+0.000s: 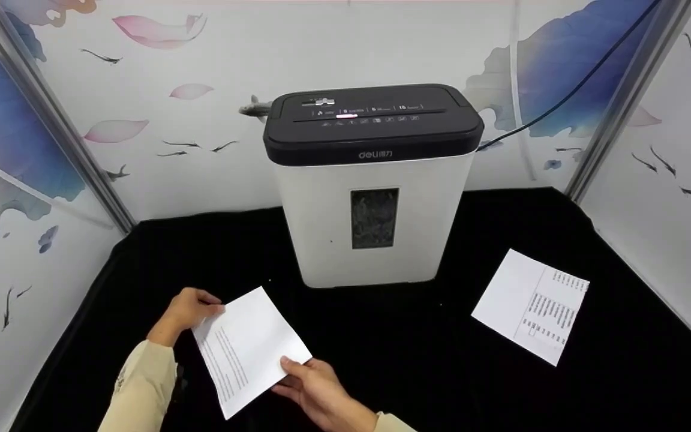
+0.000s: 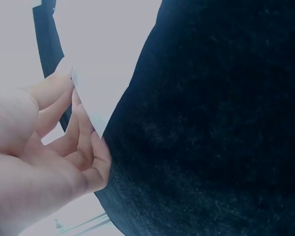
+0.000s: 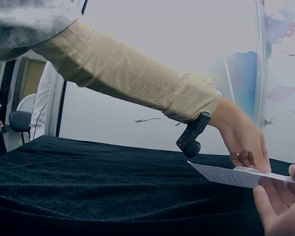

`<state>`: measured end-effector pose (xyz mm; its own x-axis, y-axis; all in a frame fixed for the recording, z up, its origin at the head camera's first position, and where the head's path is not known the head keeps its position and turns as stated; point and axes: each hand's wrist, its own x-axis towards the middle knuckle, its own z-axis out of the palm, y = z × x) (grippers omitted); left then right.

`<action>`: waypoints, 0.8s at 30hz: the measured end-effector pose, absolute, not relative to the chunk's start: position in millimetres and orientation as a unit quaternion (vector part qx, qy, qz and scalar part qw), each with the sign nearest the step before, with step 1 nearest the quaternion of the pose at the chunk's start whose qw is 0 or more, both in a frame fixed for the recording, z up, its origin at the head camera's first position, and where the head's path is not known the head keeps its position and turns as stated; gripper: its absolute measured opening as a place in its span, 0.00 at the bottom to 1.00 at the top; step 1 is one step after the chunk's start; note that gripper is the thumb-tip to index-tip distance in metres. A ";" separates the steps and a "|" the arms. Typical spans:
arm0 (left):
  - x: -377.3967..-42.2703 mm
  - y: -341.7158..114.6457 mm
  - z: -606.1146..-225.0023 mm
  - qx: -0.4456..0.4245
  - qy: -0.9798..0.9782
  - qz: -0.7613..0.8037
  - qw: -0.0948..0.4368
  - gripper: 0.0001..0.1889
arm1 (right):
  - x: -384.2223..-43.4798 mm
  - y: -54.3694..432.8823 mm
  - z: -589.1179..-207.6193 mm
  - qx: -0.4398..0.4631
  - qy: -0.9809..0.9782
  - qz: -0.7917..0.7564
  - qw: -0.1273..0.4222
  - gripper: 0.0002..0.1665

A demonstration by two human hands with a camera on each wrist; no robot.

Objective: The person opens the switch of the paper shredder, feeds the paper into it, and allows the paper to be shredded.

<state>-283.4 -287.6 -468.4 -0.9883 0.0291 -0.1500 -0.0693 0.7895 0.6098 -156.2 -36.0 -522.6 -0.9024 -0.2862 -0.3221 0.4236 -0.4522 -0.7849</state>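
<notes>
A white sheet of paper (image 1: 255, 345) with lines of print is held above the black cloth, slightly tilted. My left hand (image 1: 188, 311) pinches its upper left corner; in the left wrist view the thumb and fingers of that hand (image 2: 54, 142) close on the paper's edge. My right hand (image 1: 318, 387) grips the lower right edge, thumb on top and fingers beneath. Seen from the right wrist, the sheet (image 3: 230, 176) is nearly edge-on between both hands. Beyond them stands a paper shredder (image 1: 375, 180) with a black top and white bin.
Another printed sheet (image 1: 531, 306) lies on the black cloth (image 1: 405, 360) at the right. From the shredder a black cable (image 1: 567, 99) runs up to the right. Patterned panels (image 1: 201, 168) with metal posts (image 1: 63, 126) enclose the table at the back and sides.
</notes>
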 end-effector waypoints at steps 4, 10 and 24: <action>-280.1 -289.7 -466.9 -0.001 0.929 0.356 0.101 0.15 | -156.7 -34.7 -520.2 0.080 0.498 -0.838 0.208 0.21; -273.3 -289.4 -466.9 0.001 0.916 0.382 0.124 0.16 | -155.6 -32.0 -513.2 0.099 0.552 -0.805 0.191 0.16; -263.5 -266.5 -450.3 -0.002 0.896 0.424 0.130 0.16 | -169.0 -6.3 -502.2 0.095 0.607 -0.777 0.134 0.14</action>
